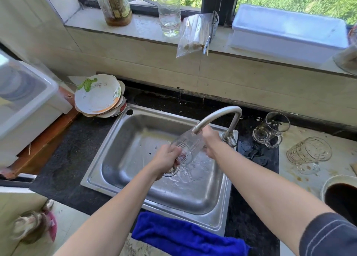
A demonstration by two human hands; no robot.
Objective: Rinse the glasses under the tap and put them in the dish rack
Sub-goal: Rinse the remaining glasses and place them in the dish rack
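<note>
A clear glass point(190, 146) is held tilted over the steel sink point(123, 139), right under the spout of the curved tap point(220, 114). My left hand point(167, 159) grips its lower end and my right hand point(210, 139) holds its upper end near the spout. Water runs out of the glass and splashes around the drain. Two more clear glass mugs lie on their sides on the counter to the right: one point(270, 130) close to the tap, another point(309, 151) further right.
A stack of dirty plates point(98, 97) sits left of the sink, beside a white lidded container point(25, 101). A blue cloth point(185, 234) hangs over the sink's front edge. A pot of dark liquid point(342, 197) stands at right. Bottles, chopsticks and a white box line the windowsill.
</note>
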